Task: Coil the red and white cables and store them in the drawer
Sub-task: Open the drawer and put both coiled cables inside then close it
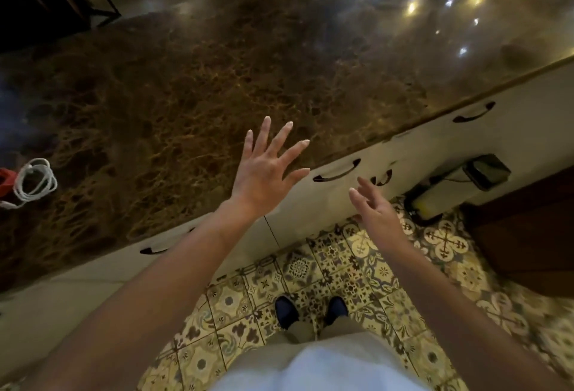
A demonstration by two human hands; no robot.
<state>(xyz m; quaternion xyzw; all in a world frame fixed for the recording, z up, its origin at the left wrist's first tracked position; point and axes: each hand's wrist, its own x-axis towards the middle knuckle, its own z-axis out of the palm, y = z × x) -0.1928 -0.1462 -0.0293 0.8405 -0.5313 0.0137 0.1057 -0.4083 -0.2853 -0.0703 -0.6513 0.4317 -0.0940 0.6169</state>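
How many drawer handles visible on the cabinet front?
4: far left, partly behind the forearm; centre, beside the left hand; by the right hand's fingertips, partly hidden; far right. More may lie out of frame.

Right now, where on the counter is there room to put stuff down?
Nearly all the brown marble counter is bare, from the left hand back to the far edge. Only the far left is crowded: the white cable and red cable sit there.
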